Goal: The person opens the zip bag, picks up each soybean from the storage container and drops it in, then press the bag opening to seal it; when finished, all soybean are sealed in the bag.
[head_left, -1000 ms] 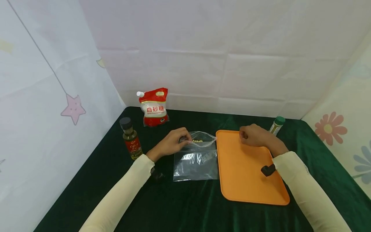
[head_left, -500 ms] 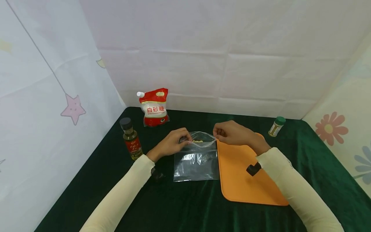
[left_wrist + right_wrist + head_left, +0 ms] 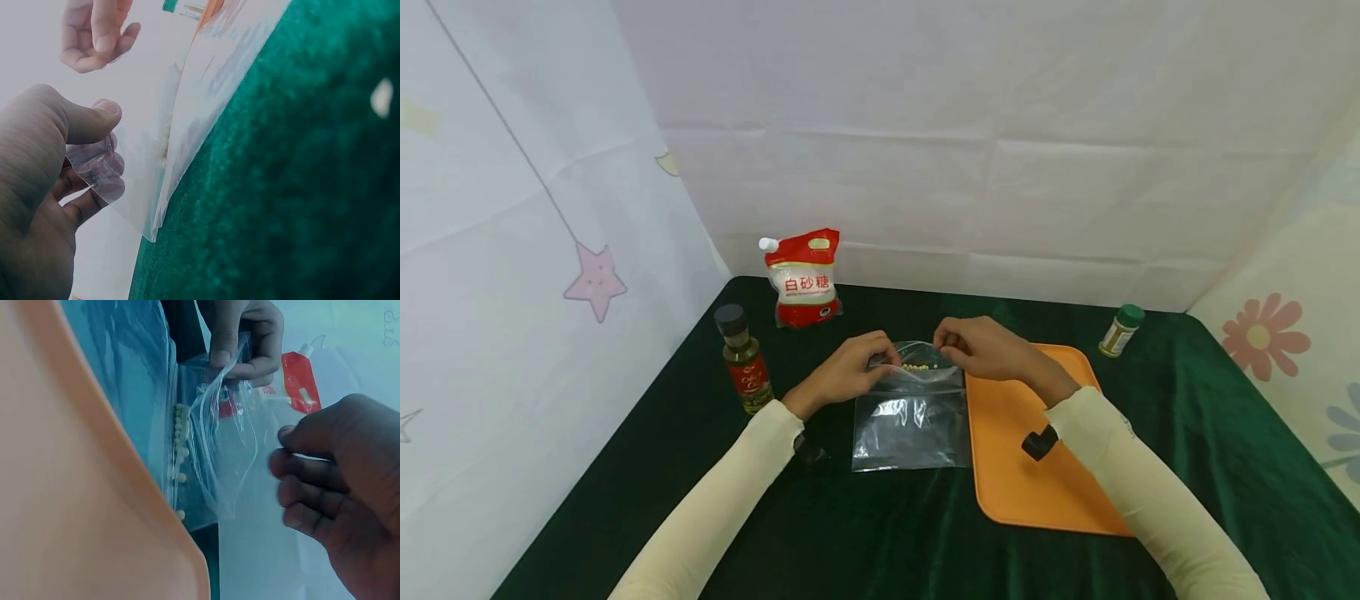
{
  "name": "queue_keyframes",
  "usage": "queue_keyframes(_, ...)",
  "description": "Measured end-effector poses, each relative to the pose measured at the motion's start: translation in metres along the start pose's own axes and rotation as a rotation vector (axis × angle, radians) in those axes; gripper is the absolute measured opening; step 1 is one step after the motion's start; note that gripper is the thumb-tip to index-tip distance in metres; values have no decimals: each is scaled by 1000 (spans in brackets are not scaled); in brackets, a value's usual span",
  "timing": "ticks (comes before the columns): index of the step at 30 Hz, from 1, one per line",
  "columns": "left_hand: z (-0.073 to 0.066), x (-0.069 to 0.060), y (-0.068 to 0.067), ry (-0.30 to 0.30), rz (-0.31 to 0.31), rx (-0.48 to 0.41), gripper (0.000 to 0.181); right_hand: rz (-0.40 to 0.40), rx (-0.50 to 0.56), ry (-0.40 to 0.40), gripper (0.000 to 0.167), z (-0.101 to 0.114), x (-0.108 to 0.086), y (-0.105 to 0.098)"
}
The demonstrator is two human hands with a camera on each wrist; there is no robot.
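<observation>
A clear zip bag lies on the dark green cloth, its mouth spread apart at the far end. My left hand pinches the left edge of that mouth between thumb and fingers. Inside the bag are several small round yellowish beans, some in a row and others scattered. My right hand hovers at the right side of the mouth, over the tray's far left corner. Its fingers are loosely bent, with a gap to the thumb in the right wrist view; nothing shows between them.
An orange tray lies just right of the bag, under my right forearm. A bottle of oil stands left of my left hand. A red-and-white sugar pouch stands behind, and a green-capped jar at the back right.
My right hand has moved left from over the tray to the bag's mouth. A separate bean now shows inside the bag near its right side. The left hand has kept its hold.
</observation>
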State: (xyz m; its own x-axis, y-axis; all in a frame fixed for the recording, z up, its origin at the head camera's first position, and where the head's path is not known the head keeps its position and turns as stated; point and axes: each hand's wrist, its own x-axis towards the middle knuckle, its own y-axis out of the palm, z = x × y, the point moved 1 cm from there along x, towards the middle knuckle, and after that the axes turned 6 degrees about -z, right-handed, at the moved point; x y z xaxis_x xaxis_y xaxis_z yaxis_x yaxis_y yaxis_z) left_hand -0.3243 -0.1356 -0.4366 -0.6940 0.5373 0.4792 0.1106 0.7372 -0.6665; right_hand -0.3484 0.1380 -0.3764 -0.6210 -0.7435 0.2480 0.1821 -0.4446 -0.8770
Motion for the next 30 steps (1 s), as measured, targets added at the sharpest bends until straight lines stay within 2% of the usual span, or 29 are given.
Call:
queue_keyframes(3, 1, 0, -1, 9, -12, -3, 9, -49, -26, 15, 17, -6, -4, -2)
queue_keyframes(5, 1, 0, -1, 14, -23, -4, 9, -59, -58, 40, 24, -10, -6, -4)
queue_keyframes(9, 3, 0, -2, 7, -38, -14, 13, 8, -114, 83, 36, -20, -10, -1)
queue_keyframes(13, 4, 0, -2, -29, -44, -30, 25, 49, -131, 96, 28, -26, -12, 7)
queue_keyframes(16, 4, 0, -2, -74, -55, -35, 34, 1, -131, 113, 17, -27, -13, 10)
queue_keyframes(20, 5, 0, -3, -146, -104, -21, 40, -73, -118, 138, 9, -28, -14, 10)
queue_keyframes(26, 10, -1, -7, -170, -213, 0, 33, -145, -94, 148, 9, -30, -16, 6)
queue_keyframes(30, 11, -2, -9, -213, -261, 13, 29, -176, -54, 160, 7, -34, -17, 7)
